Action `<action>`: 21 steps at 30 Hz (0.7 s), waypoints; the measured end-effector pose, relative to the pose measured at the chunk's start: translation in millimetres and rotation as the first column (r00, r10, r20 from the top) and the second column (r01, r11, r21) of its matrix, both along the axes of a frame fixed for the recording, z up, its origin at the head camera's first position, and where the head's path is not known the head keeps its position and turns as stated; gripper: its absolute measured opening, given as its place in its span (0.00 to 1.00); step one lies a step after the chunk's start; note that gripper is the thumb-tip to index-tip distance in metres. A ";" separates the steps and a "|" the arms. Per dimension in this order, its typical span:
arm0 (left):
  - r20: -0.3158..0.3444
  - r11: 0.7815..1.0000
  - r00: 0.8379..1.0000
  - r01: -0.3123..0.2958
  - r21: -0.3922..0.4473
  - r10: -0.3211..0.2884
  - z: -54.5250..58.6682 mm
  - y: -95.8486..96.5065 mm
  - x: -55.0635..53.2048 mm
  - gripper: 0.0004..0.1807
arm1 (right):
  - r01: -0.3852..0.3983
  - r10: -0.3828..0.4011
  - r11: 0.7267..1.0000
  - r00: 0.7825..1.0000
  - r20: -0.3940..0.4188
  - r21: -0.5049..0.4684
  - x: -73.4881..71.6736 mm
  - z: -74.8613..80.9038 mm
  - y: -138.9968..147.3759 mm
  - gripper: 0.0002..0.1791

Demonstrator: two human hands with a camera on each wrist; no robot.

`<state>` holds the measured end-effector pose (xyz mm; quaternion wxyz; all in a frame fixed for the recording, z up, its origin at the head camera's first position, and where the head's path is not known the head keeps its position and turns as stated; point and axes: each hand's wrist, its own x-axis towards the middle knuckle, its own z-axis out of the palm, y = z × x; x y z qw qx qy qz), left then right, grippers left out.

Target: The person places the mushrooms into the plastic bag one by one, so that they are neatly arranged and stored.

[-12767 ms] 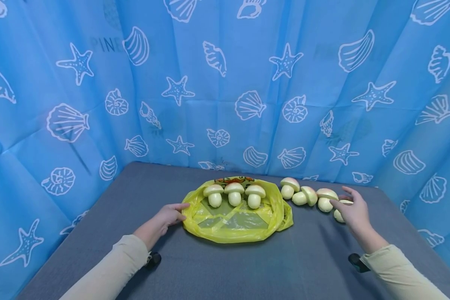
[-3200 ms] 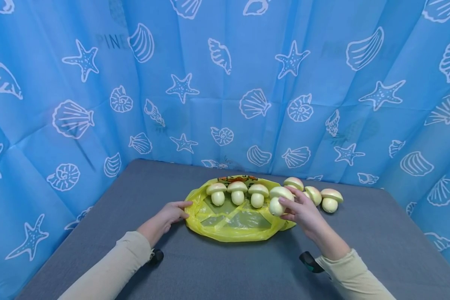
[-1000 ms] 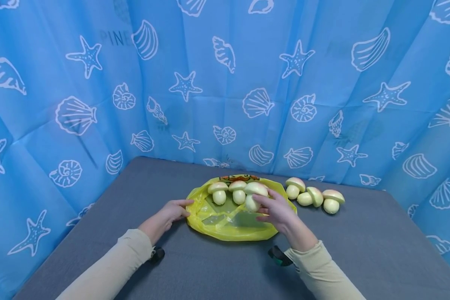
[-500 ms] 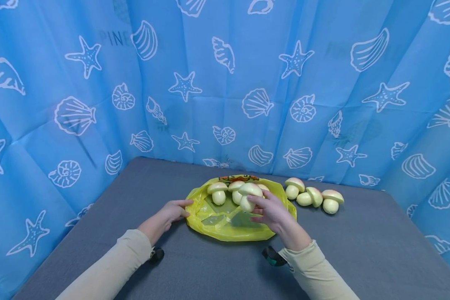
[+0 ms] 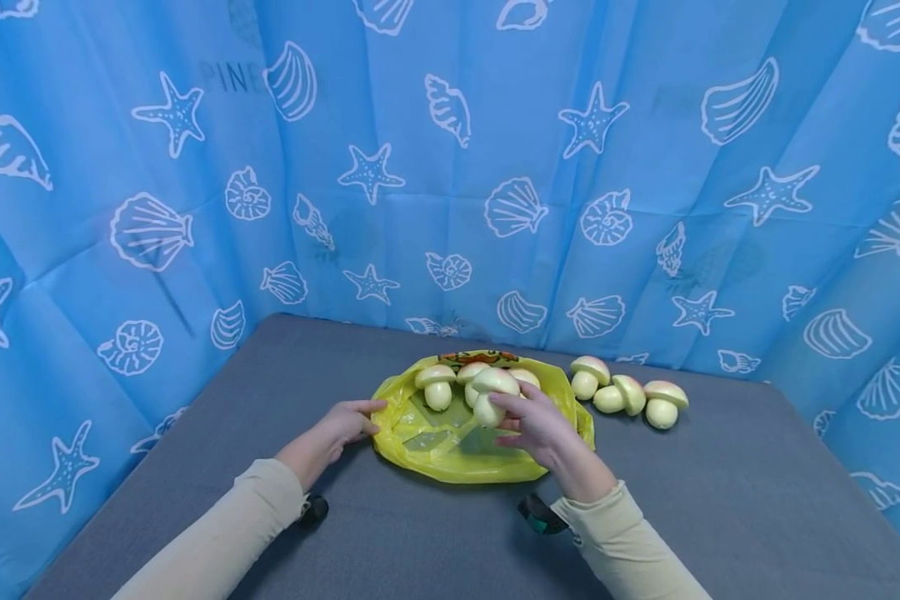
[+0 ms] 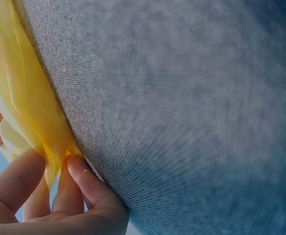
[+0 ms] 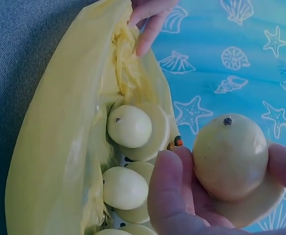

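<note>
Bright, even light casts soft shadows on the grey table (image 5: pixel 420 542); the wrist views look dimmer.

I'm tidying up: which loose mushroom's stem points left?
The middle mushroom of three right of the bag; its neighbours' stems point downward in the head view.

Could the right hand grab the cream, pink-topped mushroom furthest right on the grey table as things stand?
Probably not yet: the right hand holds a pale, round-stemmed mushroom over the open yellow plastic bag. Otherwise, nothing appears to block the rightmost mushroom.
</note>
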<state>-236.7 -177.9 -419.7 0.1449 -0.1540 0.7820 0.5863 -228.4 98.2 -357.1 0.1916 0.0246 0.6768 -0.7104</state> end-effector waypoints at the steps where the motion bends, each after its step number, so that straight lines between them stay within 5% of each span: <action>1: -0.002 1.000 1.000 0.002 0.000 -0.002 -0.2 0.0 0.0 0.28 | -0.004 0.004 1.000 1.000 0.000 -0.001 0.2 -0.2 -0.5 0.30; 21: 0.003 1.000 1.000 -0.003 0.005 0.003 0.6 -0.3 1.3 0.28 | -0.028 0.028 0.999 1.000 0.009 0.017 1.9 -7.9 -18.2 0.28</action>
